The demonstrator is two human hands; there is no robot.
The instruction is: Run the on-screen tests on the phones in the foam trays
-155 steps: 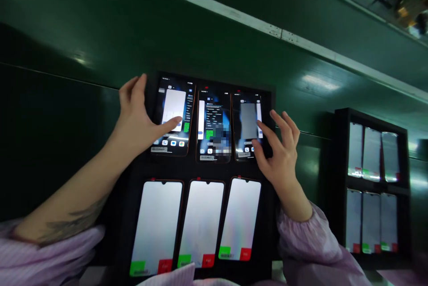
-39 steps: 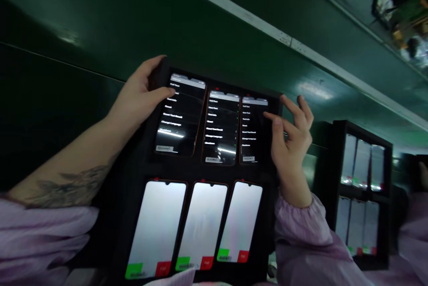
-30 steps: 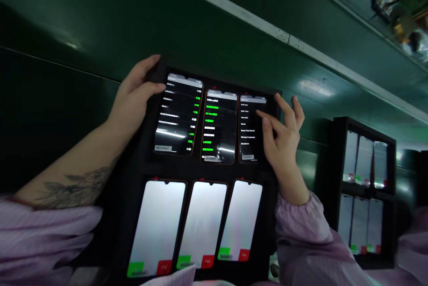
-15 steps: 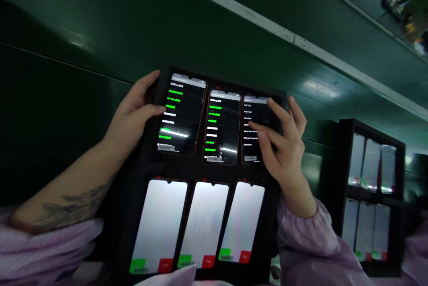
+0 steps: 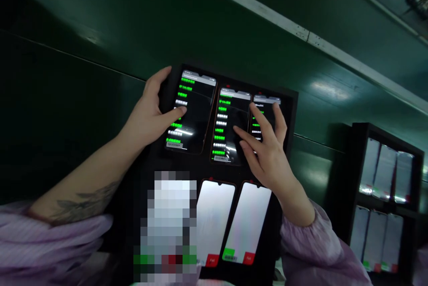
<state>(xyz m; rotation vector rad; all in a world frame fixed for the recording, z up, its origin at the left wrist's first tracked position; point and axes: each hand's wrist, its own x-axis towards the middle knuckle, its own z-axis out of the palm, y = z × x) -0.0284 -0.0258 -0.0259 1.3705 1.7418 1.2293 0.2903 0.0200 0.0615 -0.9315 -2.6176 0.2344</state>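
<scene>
The left hand (image 5: pixel 147 119) is spread and, as far as I can make out, grasps nothing: its thumb lies over the upper left smartphone (image 5: pixel 197 119), its fingertips by the near side wall of the black tray (image 5: pixel 207 168), though from here I can't tell whether they touch it. The right hand (image 5: pixel 272 154) is fanned and loose, clenched on nothing, thumb and index finger over the upper middle smartphone (image 5: pixel 237 110), two further fingers reaching above the upper right smartphone (image 5: pixel 270 112). Green and white lines of text run down all three screens. Below the right hand, towards the body, the lower middle smartphone (image 5: pixel 216 221) and lower right smartphone (image 5: pixel 249 219) glow white with red patches in their corners; what sits below the left hand is too blocked to make out. My worry would be a stray touch: with those two fingers hanging over the neighbouring screen, a small dip could press a line there unmeant. The right wrist passes right by the top corner of the lower right smartphone, so a drop of the arm might brush that one too. A hard push by the left thumb could nudge the tray along the green counter (image 5: pixel 234 41). The second tray (image 5: pixel 358 165), beyond the right sleeve (image 5: pixel 310 241), stands well apart from both hands.
</scene>
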